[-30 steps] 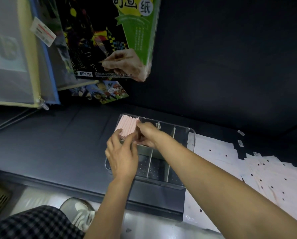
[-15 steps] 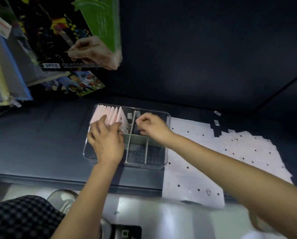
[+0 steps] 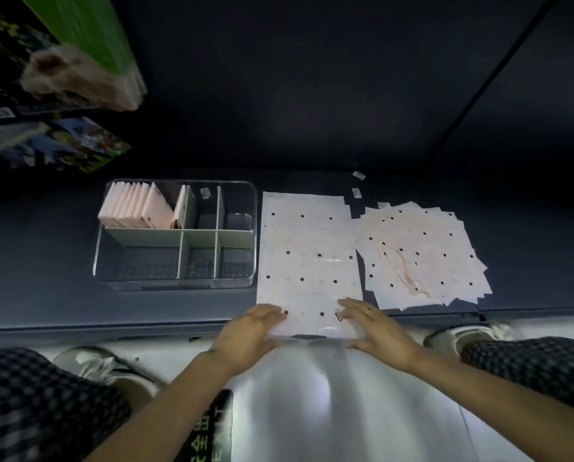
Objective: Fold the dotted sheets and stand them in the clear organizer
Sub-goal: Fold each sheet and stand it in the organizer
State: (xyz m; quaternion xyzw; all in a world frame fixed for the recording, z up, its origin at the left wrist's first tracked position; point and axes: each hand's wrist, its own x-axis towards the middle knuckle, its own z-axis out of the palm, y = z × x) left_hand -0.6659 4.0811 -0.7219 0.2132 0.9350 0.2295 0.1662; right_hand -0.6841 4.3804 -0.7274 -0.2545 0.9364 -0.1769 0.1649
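Note:
A clear organizer (image 3: pixel 175 281) with grey dividers sits on the dark shelf. Several folded pink sheets (image 3: pixel 135 208) stand in its back-left compartment, and one more (image 3: pixel 180 208) leans against the divider beside them. Right of the organizer lies a stack of flat dotted sheets (image 3: pixel 309 248), its near edge overhanging the shelf. My left hand (image 3: pixel 249 331) rests with straight fingers on that stack's near-left corner. My right hand (image 3: pixel 379 331), wearing a ring, rests the same way on the near-right corner. Neither hand grips anything.
A second, fanned pile of dotted sheets (image 3: pixel 422 258) lies further right. Small labels (image 3: pixel 359 175) sit at the back of the shelf. Colourful packs (image 3: pixel 62 145) hang at the upper left. My checked trouser legs and shoes (image 3: pixel 105 365) are below the shelf edge.
Both hands have left the organizer and moved right and toward me, onto the near edge of the flat dotted stack. The view has swung right.

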